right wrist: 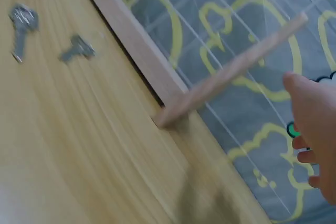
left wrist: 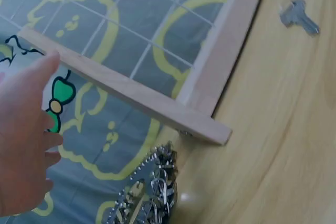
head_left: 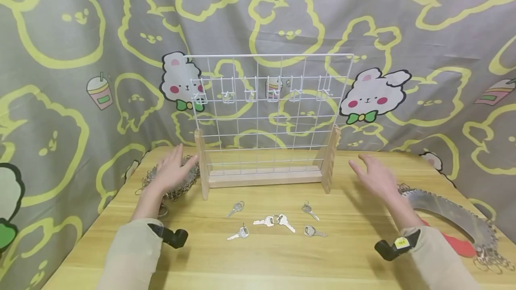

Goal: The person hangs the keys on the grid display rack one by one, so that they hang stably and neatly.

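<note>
A white wire grid rack [head_left: 258, 115] stands upright on a wooden base [head_left: 266, 177], several white wire hooks [head_left: 273, 94] hung in a row across it. My left hand [head_left: 173, 171] is beside the rack's left post with fingers spread, holding nothing. It hovers over or near a dark metal heap of rings [head_left: 189, 182]. To the right of the rack, my right hand [head_left: 376, 178] reaches forward with relaxed fingers and nothing in its grasp. In front of the base lie several silver keys, among them a key [head_left: 286, 223] near the middle and a key [head_left: 309, 210] further right.
At the right lies a curved, toothed metal plate [head_left: 447, 211] with small rings along its edge. A red piece [head_left: 459, 244] sits beside it. Behind the wooden table [head_left: 258, 263] hangs a grey patterned cloth [head_left: 137, 93].
</note>
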The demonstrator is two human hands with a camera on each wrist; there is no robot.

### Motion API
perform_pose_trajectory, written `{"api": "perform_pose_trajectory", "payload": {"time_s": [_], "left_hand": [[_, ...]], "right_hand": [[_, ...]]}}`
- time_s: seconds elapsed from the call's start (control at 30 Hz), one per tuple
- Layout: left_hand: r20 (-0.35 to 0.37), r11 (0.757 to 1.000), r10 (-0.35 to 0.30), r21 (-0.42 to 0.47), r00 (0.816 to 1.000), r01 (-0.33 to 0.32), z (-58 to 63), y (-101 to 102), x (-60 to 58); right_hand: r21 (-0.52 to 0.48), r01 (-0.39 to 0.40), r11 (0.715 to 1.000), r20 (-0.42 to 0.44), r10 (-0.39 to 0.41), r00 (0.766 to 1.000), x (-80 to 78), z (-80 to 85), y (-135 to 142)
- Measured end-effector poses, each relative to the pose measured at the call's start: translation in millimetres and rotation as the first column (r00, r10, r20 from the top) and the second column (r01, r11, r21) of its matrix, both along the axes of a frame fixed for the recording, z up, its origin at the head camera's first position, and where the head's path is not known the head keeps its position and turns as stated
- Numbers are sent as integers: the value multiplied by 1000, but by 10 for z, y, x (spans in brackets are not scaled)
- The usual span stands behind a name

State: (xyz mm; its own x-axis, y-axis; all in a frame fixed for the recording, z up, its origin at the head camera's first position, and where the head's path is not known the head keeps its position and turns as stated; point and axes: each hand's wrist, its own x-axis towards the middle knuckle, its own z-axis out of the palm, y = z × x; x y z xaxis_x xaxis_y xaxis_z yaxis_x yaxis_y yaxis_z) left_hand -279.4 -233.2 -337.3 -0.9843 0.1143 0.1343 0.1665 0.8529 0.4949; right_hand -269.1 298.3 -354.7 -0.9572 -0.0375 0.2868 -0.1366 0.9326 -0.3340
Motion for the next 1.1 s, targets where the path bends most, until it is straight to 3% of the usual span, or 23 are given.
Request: {"api": "perform_pose_trajectory", "payload": {"time_s": [0.1,0.27,0.5,0.57,0.73,0.87,1.1], "left_hand": [[44,985,-39,172,998,31,43,29,6],[51,931,-80,362,995,56,107,122,-9],[17,847,-77,528,997,56,204,320,11],[2,838,-62,543,998,51,206,356,-5],[-56,792,-15,609,998,46,157,403,-59],[-88,749,3,660,996,56,158,432,-60],[-70,734,24,679,997,29,194,441,-58]], "right_hand": [[-163,-15,986,-69,4,998,69,28,-118],[-371,-87,924,-156,31,987,138,70,-420],[-502,-155,851,-48,152,987,234,62,-901],[-538,-185,822,-36,198,980,259,30,-1048],[-603,-270,751,-19,324,946,318,-83,-1406],[-627,-315,712,8,411,912,388,-154,-1669],[-677,-346,650,78,531,844,515,-263,-2029]]}}
